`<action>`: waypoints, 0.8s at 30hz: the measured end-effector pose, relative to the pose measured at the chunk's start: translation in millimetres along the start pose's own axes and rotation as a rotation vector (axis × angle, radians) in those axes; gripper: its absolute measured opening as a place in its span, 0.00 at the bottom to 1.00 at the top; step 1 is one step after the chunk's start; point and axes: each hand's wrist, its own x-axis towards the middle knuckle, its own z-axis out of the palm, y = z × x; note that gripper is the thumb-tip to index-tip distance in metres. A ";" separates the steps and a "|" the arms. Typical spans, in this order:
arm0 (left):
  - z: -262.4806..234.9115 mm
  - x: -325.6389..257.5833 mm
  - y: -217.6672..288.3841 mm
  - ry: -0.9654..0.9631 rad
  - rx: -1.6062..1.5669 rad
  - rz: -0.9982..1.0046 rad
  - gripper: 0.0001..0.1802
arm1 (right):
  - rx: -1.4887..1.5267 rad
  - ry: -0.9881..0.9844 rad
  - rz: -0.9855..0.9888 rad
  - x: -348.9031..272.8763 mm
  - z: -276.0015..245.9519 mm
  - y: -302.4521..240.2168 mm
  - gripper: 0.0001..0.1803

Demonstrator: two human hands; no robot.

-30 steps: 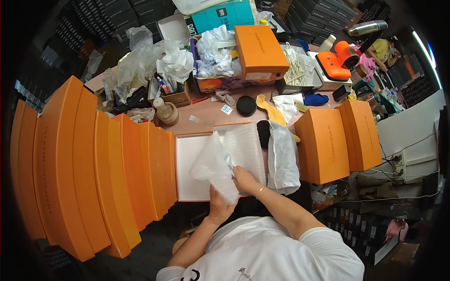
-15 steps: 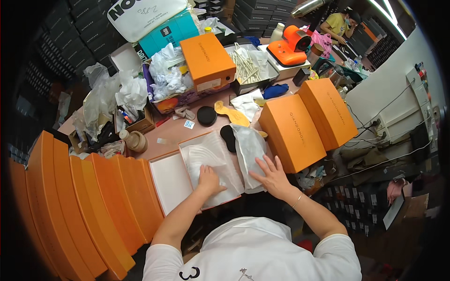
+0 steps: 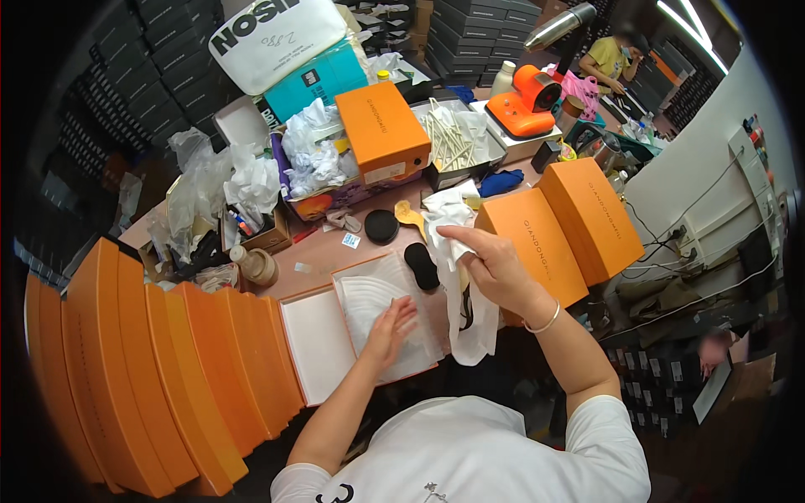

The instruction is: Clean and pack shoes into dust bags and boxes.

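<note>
My left hand point(image 3: 389, 332) hovers with its fingers apart at the right side of an open shallow box point(image 3: 317, 350). Inside lies a white ribbed item point(image 3: 369, 295) under thin, see-through wrapping. My right hand point(image 3: 496, 267) is raised, its thumb and forefinger pinched on a white cloth point(image 3: 449, 210). Below that hand a white sheet or bag point(image 3: 472, 342) hangs down, with a dark strip showing in it. Between the box and my right hand is a black brush-like oval object point(image 3: 422, 267). A round black tin point(image 3: 381, 225) sits farther back.
Orange shoe boxes point(image 3: 168, 360) stand in a row on the left; two more orange boxes point(image 3: 532, 243) are at the right. Behind are an orange box point(image 3: 384, 130), a tray of white sticks point(image 3: 453, 138), an orange device point(image 3: 527, 101) and crumpled plastic point(image 3: 197, 193). Another person point(image 3: 605, 60) sits far right.
My right hand has risen from the white sheet and moved back, now pinching the white cloth. My left hand has lifted off the wrapped item and turned, fingers apart. The head view has shifted slightly.
</note>
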 end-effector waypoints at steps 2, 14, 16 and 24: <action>31.6 -24.1 9.7 -0.223 -0.502 -0.388 0.34 | 0.352 -0.247 0.162 -7.7 13.2 -47.9 0.24; -64.3 -123.1 96.8 -0.138 1.021 0.201 0.35 | 1.744 -0.413 0.830 -143.6 76.3 21.5 0.51; -56.6 -106.9 113.7 -0.152 1.086 0.216 0.37 | 0.749 -0.664 0.498 -142.0 95.9 11.1 0.52; -63.6 37.3 11.0 0.533 0.565 0.644 0.46 | 0.253 -0.307 0.487 -83.9 183.1 78.5 0.39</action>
